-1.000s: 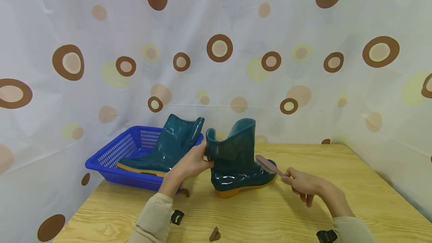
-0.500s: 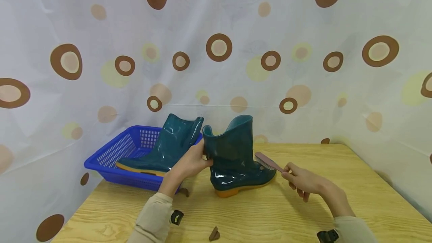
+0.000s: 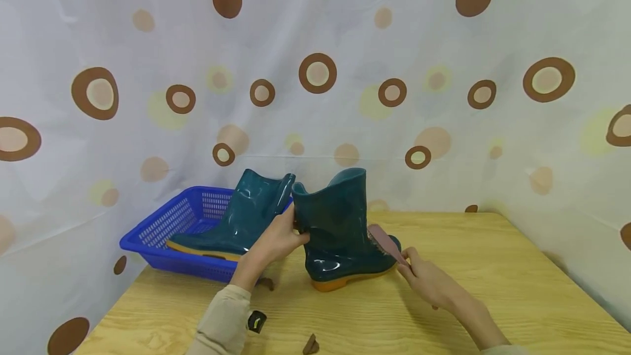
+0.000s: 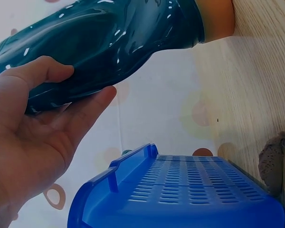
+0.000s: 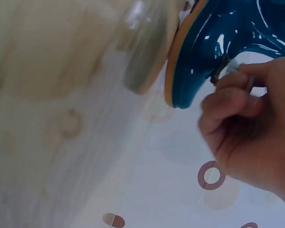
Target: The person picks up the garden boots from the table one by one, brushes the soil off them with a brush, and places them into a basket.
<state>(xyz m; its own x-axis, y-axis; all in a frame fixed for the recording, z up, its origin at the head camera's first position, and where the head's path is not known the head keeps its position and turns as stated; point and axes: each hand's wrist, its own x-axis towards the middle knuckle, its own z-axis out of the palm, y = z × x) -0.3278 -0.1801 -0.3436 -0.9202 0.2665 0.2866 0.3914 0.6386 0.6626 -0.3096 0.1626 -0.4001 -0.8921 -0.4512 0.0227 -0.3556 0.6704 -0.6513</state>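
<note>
A glossy dark teal rain boot (image 3: 335, 229) with an orange sole stands on the table, toe to the right. At the back of its shaft my left hand (image 3: 276, 237) grips it, thumb on the near side; the left wrist view shows the fingers round the boot shaft (image 4: 104, 42). My right hand (image 3: 431, 281) holds a pink brush (image 3: 386, 242) by its handle. The bristles touch the boot where the shaft meets the foot. In the right wrist view the right hand (image 5: 256, 114) is curled round the handle, close to the boot's toe (image 5: 194, 71).
A blue perforated basket (image 3: 162, 256) stands at the left with a second teal boot (image 3: 246, 218) in it. Brown lumps lie on the wooden table (image 3: 374, 322): one (image 3: 266, 284) by the basket, another (image 3: 310, 345) at the front. A spotted curtain (image 3: 315, 119) hangs behind.
The brush has shifted left from the top of the toe towards the shaft, its head tilting more steeply. My right hand has moved left with it. The boot's shaft has leaned slightly left.
</note>
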